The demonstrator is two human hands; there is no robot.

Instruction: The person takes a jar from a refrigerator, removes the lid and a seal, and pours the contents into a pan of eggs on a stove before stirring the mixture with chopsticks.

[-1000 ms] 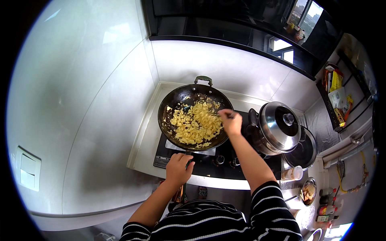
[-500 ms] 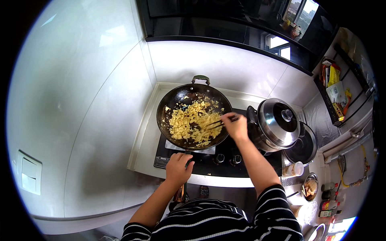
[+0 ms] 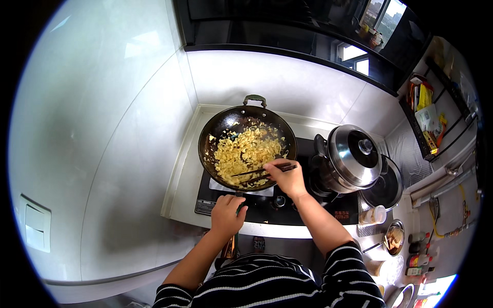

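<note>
A dark wok (image 3: 214, 122) sits on the left side of the black gas stove (image 3: 264, 215). Small yellow pieces that look like scrambled egg (image 3: 246, 149) are spread across its bottom. My left hand (image 3: 227, 214) is closed around the wok's near handle, which is mostly hidden under the fingers. With my right hand (image 3: 287, 179) I grip a pair of dark chopsticks (image 3: 251, 173) over the near right rim. Their tips point left and reach into the egg near the wok's front side.
A lidded steel pot (image 3: 354, 159) stands right of the wok, with a black pan (image 3: 385, 187) beyond it. A jar (image 3: 373, 215), a small bowl (image 3: 394, 240) and several bottles line the right counter. A wall rack (image 3: 425, 120) holds packets. Dark cabinets (image 3: 287, 36) hang above.
My right hand has moved left and nearer to me, sweeping the chopsticks from the wok's right side toward its front. Some egg has shifted with them. My left hand stays on the handle.
</note>
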